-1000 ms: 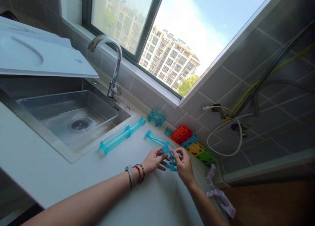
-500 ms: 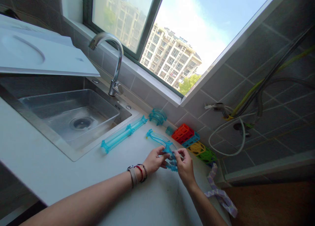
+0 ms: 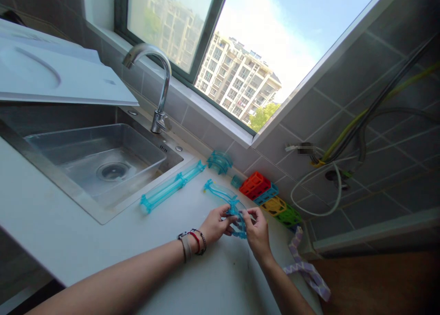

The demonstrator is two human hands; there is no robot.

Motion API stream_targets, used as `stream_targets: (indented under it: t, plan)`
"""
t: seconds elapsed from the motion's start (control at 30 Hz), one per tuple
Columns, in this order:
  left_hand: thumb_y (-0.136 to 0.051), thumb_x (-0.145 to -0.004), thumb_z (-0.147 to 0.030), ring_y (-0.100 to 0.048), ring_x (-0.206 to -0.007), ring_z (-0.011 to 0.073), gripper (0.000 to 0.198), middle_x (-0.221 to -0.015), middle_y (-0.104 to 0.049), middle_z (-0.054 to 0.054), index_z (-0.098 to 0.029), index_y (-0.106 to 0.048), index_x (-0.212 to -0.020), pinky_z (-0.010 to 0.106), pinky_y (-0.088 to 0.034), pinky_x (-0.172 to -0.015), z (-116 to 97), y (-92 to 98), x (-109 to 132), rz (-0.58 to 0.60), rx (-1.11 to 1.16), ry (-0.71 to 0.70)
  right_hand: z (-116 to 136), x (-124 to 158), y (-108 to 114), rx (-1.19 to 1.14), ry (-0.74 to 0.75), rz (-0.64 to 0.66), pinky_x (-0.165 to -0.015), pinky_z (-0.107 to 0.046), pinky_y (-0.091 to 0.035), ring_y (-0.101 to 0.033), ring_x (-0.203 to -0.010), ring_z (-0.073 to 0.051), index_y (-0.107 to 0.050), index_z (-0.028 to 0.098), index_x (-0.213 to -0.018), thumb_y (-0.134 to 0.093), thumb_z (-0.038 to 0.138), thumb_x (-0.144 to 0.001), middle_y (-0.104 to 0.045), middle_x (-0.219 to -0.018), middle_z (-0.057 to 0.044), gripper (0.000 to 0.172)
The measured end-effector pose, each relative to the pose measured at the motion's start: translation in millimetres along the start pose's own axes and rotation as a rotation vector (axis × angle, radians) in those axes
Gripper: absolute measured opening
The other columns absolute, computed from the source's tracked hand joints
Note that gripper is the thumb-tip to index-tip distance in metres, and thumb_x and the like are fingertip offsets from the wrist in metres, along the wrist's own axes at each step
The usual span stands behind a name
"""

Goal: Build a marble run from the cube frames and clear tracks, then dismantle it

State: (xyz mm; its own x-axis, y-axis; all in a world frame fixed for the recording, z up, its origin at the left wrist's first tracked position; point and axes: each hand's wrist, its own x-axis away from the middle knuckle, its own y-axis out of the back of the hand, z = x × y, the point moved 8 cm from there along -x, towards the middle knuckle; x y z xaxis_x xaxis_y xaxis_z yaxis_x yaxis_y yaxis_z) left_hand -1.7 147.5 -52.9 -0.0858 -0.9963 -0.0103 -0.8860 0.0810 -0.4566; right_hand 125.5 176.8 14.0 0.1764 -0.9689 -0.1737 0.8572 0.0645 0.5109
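A curved piece of translucent blue plastic track (image 3: 238,230) is pinched between my two hands above the white counter. My left hand (image 3: 217,223), with bracelets at its wrist, grips it from the left near a joint. On the opposite side my right hand (image 3: 256,228) holds its edge between thumb and fingers. From that joint another wavy blue track section (image 3: 220,192) reaches away toward the wall. Fingers cover part of the held piece, so the exact fit at the joint is hidden.
Left of my hands lies a straight blue track (image 3: 173,187). Stacked curved blue pieces (image 3: 219,162) stand by the wall, beside red blocks (image 3: 255,185), yellow blocks (image 3: 274,206) and green ones. A steel sink (image 3: 103,218) with a faucet (image 3: 164,90) is at left; a patterned strap (image 3: 305,269) hangs at right.
Both hands stay in nearly the same place on the curved track, with only slight finger movement. The view has shifted very slightly.
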Motion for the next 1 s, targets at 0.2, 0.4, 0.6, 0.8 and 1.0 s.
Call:
stream_targets:
  t: [0.2, 0.4, 0.6, 0.8, 1.0]
  plan:
    - [-0.077, -0.074, -0.055, -0.073, -0.069, 0.0213, 0.052, -0.087, -0.071, 0.008, -0.017, -0.057, -0.103, 0.03, -0.058, -0.058, -4, 2.0, -3, 0.011, 0.118, 0.035, -3, -11, -8, -0.224, -0.168, 0.258, -0.069, -0.031, -0.055, -0.067, -0.086, -0.022, -0.054, 0.024, -0.103, -0.076, 0.052, -0.074, -0.066, -0.11, -0.007, 0.047]
    - [-0.083, -0.067, -0.054, -0.071, -0.077, 0.0218, 0.054, -0.092, -0.072, 0.008, -0.016, -0.061, -0.098, 0.033, -0.059, -0.065, -13, 2.5, -6, 0.021, 0.169, -0.03, 4, -16, -16, -0.225, -0.247, 0.497, -0.075, -0.035, -0.051, -0.064, -0.088, -0.023, -0.059, 0.021, -0.119, -0.078, 0.043, -0.072, -0.066, -0.091, -0.004, 0.055]
    - [-0.082, -0.07, -0.046, -0.069, -0.081, 0.0187, 0.044, -0.099, -0.072, 0.008, -0.017, -0.066, -0.098, 0.026, -0.057, -0.065, -18, 12.4, -6, -0.074, 0.036, -0.078, 30, -28, -19, -0.036, 0.018, 0.505, -0.074, -0.031, -0.049, -0.06, -0.088, -0.02, -0.059, 0.021, -0.125, -0.073, 0.028, -0.075, -0.063, -0.097, -0.004, 0.053]
    - [-0.079, -0.072, -0.043, -0.068, -0.067, 0.0152, 0.047, -0.102, -0.068, 0.007, -0.018, -0.059, -0.107, 0.029, -0.059, -0.057, -13, 15.3, -7, -0.125, 0.11, -0.069, 45, -31, -34, 0.037, 0.112, 0.554, -0.073, -0.03, -0.051, -0.06, -0.088, -0.02, -0.056, 0.025, -0.129, -0.069, 0.025, -0.079, -0.06, -0.1, -0.004, 0.052]
    - [-0.079, -0.071, -0.052, -0.067, -0.065, 0.015, 0.052, -0.099, -0.066, 0.006, -0.016, -0.06, -0.103, 0.032, -0.061, -0.06, -17, 26.7, -6, -0.202, 0.167, 0.001, 28, -23, -26, 0.042, 0.07, 0.467, -0.069, -0.029, -0.05, -0.06, -0.082, -0.019, -0.055, 0.024, -0.132, -0.073, 0.029, -0.079, -0.06, -0.101, -0.004, 0.057]
